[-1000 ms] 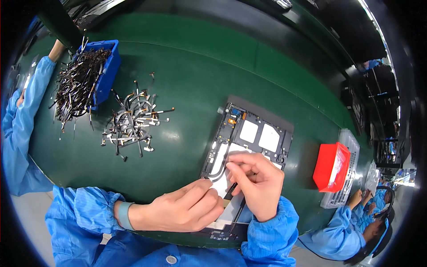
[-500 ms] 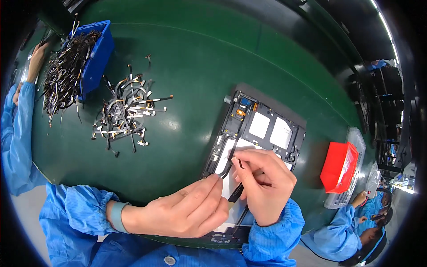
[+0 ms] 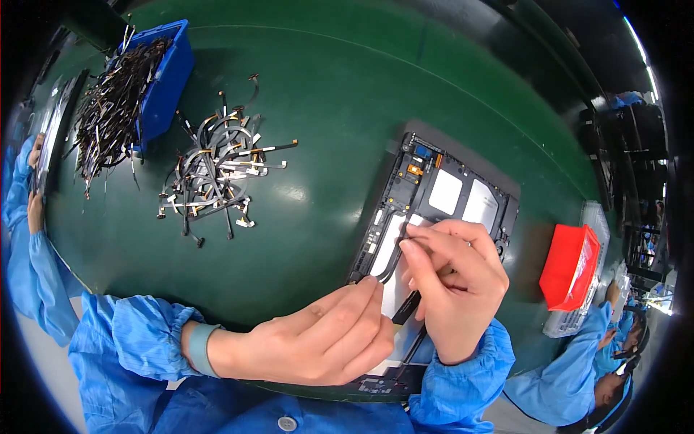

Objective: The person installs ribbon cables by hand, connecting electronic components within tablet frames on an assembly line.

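An opened flat electronic device (image 3: 499, 170) with a black frame, white panels and small circuit parts lies slanted in front of me. A thin black flat cable (image 3: 393, 267) curves along its left part. My left hand (image 3: 311, 336), with a grey-green band at the wrist, pinches the lower bend of this cable at the device's left edge. Farther up the cable, the thumb and forefinger of my right hand (image 3: 463, 278) press together on it, over the white panel. My fingers cover parts of the cable and of the device's middle.
A loose pile of flat cables (image 3: 217, 170) lies on the green table (image 3: 311, 108). Behind it at the left, a blue bin (image 3: 168, 90) overflows with black cables. A red bin (image 3: 567, 267) stands at the right. Co-workers in blue sleeves sit at both sides.
The view has shifted, so table things appear farther right. Both my hands keep their pinch on the cable. At far left, a co-worker's hand has left the blue bin's side and rests on a flat panel.
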Motion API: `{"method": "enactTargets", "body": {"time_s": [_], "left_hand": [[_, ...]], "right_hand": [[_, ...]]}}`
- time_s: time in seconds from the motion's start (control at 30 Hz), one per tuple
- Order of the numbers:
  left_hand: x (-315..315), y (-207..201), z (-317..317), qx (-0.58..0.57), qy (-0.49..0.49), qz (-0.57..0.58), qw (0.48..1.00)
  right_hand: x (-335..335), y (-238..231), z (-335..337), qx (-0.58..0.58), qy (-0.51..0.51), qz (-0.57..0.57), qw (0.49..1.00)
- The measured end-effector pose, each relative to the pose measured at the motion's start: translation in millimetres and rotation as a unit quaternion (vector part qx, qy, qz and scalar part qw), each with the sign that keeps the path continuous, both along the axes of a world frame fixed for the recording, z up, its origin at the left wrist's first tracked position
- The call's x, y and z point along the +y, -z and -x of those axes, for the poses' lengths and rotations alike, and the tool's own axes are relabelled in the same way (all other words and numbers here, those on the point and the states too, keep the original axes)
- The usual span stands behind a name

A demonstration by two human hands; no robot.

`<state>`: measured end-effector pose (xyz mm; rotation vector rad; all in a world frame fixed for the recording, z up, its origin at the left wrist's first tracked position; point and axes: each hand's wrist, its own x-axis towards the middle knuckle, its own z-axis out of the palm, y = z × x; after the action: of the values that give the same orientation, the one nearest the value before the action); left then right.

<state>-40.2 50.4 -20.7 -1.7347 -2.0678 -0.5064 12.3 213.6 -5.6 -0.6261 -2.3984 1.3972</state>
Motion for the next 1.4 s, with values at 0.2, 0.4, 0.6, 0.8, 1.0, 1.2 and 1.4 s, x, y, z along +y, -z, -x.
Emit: {"method": "enactTargets", "body": {"time_s": [0.2, 0.4, 0.6, 0.8, 1.0, 1.2, 1.4], "left_hand": [[0.1, 1.2, -0.1, -0.004, 0.0, 0.004, 1.0], [0.1, -0.8, 0.9, 0.0, 0.011, 0.012, 1.0], [0.4, 1.2, -0.5, 0.004, 0.009, 0.017, 1.0], [1.3, -3.3, -1.4, 0.003, 0.007, 0.019, 1.0], [-1.1, -0.6, 1.0, 0.009, 0.005, 0.03, 0.999], [-2.1, 1.3, 1.4, 0.025, 0.005, 0.018, 1.0], [-8.0, -4.6, 1.9, 0.043, -0.001, 0.031, 0.999]], "right_hand": [[5.4, -4.5, 7.1, -0.022, 0.018, 0.075, 0.997], [4.5, -5.6, 7.2, -0.016, 0.022, 0.08, 0.996], [4.8, -1.9, 7.6, -0.013, 0.018, 0.073, 0.997], [4.1, -8.3, 7.8, -0.023, 0.037, 0.092, 0.995], [1.3, -4.6, -9.1, -0.003, -0.054, -0.094, 0.994], [-0.1, -1.9, -9.8, 0.031, -0.113, -0.287, 0.951], [4.0, -8.7, -0.9, 0.016, -0.13, -0.391, 0.911]]}}
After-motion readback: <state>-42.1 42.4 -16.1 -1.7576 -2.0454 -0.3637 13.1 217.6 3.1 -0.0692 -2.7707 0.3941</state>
